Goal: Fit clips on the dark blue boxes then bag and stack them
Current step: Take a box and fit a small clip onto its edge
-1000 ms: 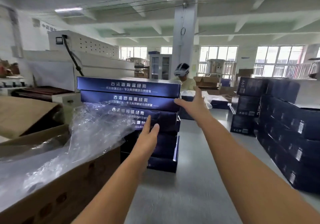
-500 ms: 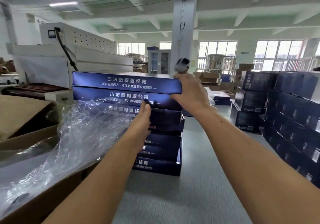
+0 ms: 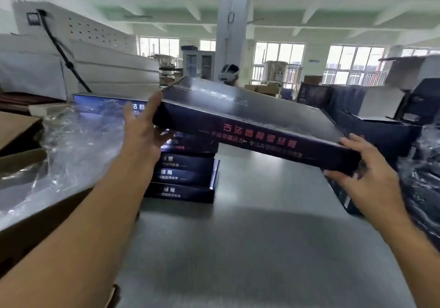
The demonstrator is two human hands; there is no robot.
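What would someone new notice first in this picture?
A long dark blue box, tilted, held at its ends by the left hand and right hand above the grey table. Behind it stands a stack of matching boxes, with crumpled clear plastic at left.

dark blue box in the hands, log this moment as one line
step: lifting box | dark blue box: tilted, above table | left hand: grips left end | right hand: grips right end | stack: behind

Desk (image 3: 273,248): grey, smooth, matte sheen. Stack of dark blue boxes (image 3: 185,176) at far left, flat, white lettering on near edges. Clear plastic film (image 3: 71,155) along left edge, crumpled. More dark boxes (image 3: 381,127) piled along far right, some film-wrapped.
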